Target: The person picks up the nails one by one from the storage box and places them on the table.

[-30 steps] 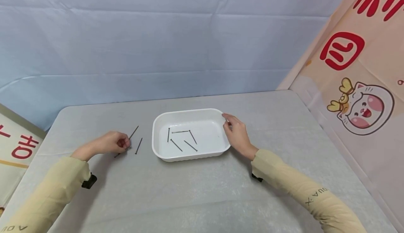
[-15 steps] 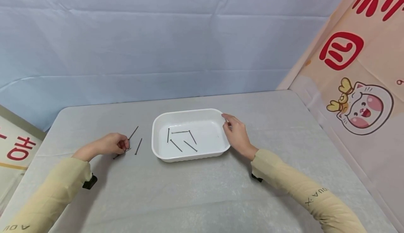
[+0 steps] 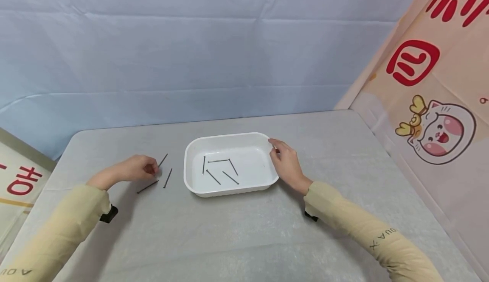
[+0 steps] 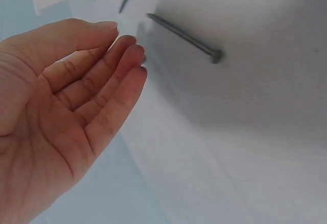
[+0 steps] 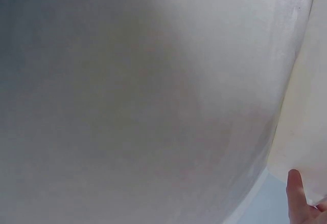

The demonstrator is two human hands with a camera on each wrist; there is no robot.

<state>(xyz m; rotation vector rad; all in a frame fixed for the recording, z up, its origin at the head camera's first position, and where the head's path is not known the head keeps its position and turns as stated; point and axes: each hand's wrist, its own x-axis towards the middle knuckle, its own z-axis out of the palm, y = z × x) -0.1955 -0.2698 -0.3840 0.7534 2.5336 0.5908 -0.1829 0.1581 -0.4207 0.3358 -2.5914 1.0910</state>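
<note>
My left hand (image 3: 142,168) hovers over the table on the left, fingers loosely bent and nothing visible between them. Just below it lies one nail (image 3: 147,187), with a second nail (image 3: 168,178) to its right. The hand partly covers a third nail (image 3: 163,159) beyond its fingertips. In the left wrist view, a dark nail (image 4: 186,37) with a round head lies past the fingertips. A white plastic tray (image 3: 233,193) stands mid-table with several nails inside. My right hand (image 3: 287,163) pinches the tray's right rim; in the right wrist view a fingertip (image 5: 294,175) presses its outer wall.
Pale grey cloth covers the table (image 3: 229,235). A light blue cloth backdrop (image 3: 172,61) hangs behind its far edge. To the right stands a pink printed panel (image 3: 439,116), and a printed white panel (image 3: 23,188) is at the left edge.
My left hand has shifted slightly up and away from the nearest nail, which now lies fully uncovered on the table. My right hand and the tray have stayed put.
</note>
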